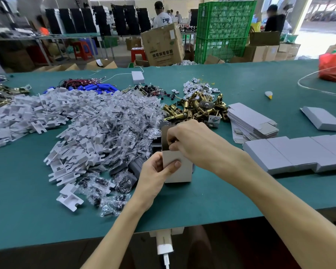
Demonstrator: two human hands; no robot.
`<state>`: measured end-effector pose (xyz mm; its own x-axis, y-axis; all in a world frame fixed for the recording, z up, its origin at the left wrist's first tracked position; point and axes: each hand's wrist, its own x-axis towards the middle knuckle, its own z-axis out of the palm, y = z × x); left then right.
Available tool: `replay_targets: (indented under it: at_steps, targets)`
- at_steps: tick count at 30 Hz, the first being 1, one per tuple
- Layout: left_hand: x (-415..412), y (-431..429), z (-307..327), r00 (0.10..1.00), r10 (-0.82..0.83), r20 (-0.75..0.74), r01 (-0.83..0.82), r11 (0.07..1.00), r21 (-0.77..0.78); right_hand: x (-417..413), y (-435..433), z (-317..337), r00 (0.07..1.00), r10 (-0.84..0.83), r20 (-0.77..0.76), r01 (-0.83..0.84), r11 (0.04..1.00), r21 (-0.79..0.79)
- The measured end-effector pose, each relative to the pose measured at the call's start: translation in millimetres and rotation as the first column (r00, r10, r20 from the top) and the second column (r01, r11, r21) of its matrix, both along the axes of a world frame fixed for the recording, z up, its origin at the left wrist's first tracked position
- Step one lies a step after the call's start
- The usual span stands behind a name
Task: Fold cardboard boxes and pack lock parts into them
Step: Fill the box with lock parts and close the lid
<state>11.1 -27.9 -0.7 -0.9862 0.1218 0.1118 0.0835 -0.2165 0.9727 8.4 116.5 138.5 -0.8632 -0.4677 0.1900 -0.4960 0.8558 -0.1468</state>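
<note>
Head camera, looking down at the work. The right hand (194,140) is curled over the open top of a small grey cardboard box (177,172), fingertips pinching a brass-coloured lock part (171,142). Only a glint of it shows; the fingers and the box wall hide the rest. The inside of the box can't be seen, and the right wrist cuts off its right edge. The left hand (155,175) grips the box upright on the table, thumb pressed on the front face, the other fingers out of sight behind it. Dark grey pieces (136,166) just left of that hand are too jumbled to name.

The green table mat (202,202) is crowded. There's a heap of brass latch parts (198,109) just beyond the box and a stack of flat grey cardboard blanks (250,121) to its right. A row of folded grey boxes (299,152) runs off the right edge of the view. On the left are a big pile of clear bags of dark screws (120,129) and white plastic pieces (37,115). A red plastic bag (334,65) sits at the far right corner.

Behind the table stand stacked green plastic crates (225,30) and a large brown carton (163,45), with people among them, all blurred.
</note>
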Motion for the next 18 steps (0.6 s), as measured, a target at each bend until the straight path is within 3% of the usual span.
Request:
replay_targets:
  at_steps: [8, 18]
  targets:
    - [-1, 0, -1, 1.000, 0.004, 0.005, -0.004, 1.000, -0.005, 2, -5, 5, 0.998, -0.060, -0.024, 0.061, 0.997, 0.041]
    - [-1, -1, -3, 1.000, -0.008, -0.026, 0.007, 0.999, -0.037, 7, -13, 13, 0.990, -0.069, 0.122, 0.026, 0.947, 0.321]
